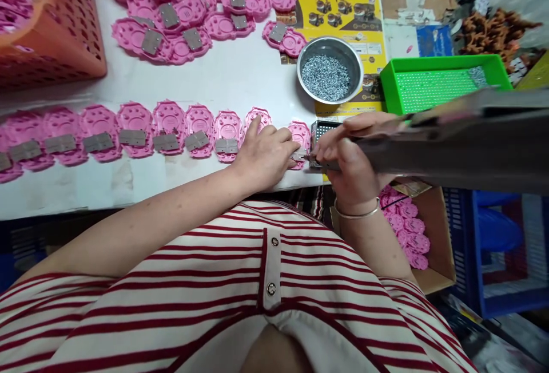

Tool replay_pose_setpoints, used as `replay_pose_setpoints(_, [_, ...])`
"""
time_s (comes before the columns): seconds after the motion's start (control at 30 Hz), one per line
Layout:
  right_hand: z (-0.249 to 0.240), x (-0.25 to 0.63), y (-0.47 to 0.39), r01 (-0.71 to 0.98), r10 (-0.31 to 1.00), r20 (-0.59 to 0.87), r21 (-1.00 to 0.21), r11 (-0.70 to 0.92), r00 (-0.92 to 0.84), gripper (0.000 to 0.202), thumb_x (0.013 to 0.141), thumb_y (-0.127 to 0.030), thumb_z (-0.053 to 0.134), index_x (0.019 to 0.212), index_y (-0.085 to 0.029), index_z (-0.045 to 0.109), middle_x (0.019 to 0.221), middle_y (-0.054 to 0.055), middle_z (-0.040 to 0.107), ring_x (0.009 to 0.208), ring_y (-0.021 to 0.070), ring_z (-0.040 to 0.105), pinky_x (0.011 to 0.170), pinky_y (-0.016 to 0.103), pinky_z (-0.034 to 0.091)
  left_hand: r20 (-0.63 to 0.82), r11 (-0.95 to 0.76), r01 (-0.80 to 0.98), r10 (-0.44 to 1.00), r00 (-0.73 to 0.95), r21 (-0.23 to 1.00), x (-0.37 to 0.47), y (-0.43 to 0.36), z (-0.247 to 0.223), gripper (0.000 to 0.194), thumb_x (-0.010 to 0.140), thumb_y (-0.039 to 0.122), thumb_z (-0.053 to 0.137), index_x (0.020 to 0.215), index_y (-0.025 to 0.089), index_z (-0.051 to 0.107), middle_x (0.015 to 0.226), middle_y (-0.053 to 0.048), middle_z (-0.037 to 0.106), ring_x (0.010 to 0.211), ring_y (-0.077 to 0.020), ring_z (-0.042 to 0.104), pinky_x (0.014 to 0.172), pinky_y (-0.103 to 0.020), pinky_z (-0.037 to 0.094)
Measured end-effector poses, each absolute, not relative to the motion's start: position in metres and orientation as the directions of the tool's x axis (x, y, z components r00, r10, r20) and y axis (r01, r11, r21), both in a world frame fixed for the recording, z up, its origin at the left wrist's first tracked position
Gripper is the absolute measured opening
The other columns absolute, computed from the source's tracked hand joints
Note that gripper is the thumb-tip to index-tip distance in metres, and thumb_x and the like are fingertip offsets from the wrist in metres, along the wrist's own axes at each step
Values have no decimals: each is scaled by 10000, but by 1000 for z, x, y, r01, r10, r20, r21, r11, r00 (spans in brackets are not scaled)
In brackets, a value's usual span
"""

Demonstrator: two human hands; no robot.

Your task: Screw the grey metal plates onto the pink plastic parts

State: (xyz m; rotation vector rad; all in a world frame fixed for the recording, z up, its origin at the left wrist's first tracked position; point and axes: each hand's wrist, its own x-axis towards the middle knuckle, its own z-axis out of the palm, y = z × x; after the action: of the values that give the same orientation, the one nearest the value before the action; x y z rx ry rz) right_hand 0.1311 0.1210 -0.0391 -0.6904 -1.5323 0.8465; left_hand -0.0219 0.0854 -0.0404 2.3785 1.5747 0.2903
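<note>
My left hand (pixel 266 153) rests on the work surface, its index finger stretched over one pink plastic part (pixel 258 113). Its other fingertips hold down the neighbouring pink plastic part (pixel 299 131) to the right. In my right hand (pixel 354 158) is a long dark power screwdriver (pixel 429 138), blurred and lying nearly level. Its tip points left, at the lower end of that same part; whether it touches a screw is too small to tell. A row of pink parts with grey plates (pixel 132 137) runs off to the left.
A steel bowl of small screws (pixel 330 42) stands beyond my right hand, beside a green tray (pixel 446 63). Pink parts (pixel 184 12) are heaped at the back left near an orange basket (pixel 79 24). Below the table's right edge sits a cardboard box (pixel 441 247) holding more pink parts.
</note>
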Motion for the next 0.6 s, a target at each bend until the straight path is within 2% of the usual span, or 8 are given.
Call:
replay_pose_setpoints(0.1, [-18, 136, 123, -181, 738, 674, -722, 667, 34, 252, 818, -440, 670, 1041, -330, 628, 560, -71, 381, 390, 78, 396, 356, 250, 374, 10, -372, 867, 920, 391, 332, -23, 86, -41, 209, 905, 279, 634, 1077, 208, 731, 1037, -74, 676, 1034, -298, 600, 1122, -647, 305])
replay_pose_setpoints(0.2, [-7, 142, 130, -140, 694, 699, -681, 719, 170, 182, 828, -360, 691, 988, -289, 642, 559, -66, 349, 390, 66, 385, 366, 235, 372, 9, -356, 875, 927, 374, 327, -23, 85, -41, 209, 905, 319, 641, 1048, 199, 736, 1008, -75, 668, 1025, -290, 596, 1107, -624, 325])
replay_pose_setpoints(0.3, [-11, 149, 135, -89, 709, 666, -711, 697, 232, 158, 835, -326, 683, 976, -270, 636, 579, -62, 385, 408, 71, 415, 390, 241, 398, -14, -336, 886, 933, 359, 318, -23, 83, -38, 233, 917, 355, 629, 1044, 189, 733, 1004, -80, 664, 1023, -287, 591, 1092, -590, 344])
replay_pose_setpoints(0.43, [-22, 157, 138, -65, 732, 641, -740, 669, 231, 200, 807, -378, 702, 958, -261, 643, 618, -61, 427, 407, 62, 443, 400, 246, 410, -61, -320, 887, 931, 359, 335, -23, 83, -35, 257, 929, 367, 613, 1070, 185, 728, 1036, -91, 660, 1036, -293, 583, 1091, -576, 338])
replay_pose_setpoints(0.6, [-29, 158, 139, 20, 723, 633, -756, 654, 277, 313, 781, -482, 701, 953, -254, 573, 760, -34, 546, 387, 27, 389, 371, 239, 359, -81, -306, 888, 932, 353, 343, -23, 84, -35, 258, 921, 365, 630, 1083, 190, 728, 1043, -88, 661, 1043, -301, 587, 1101, -588, 324])
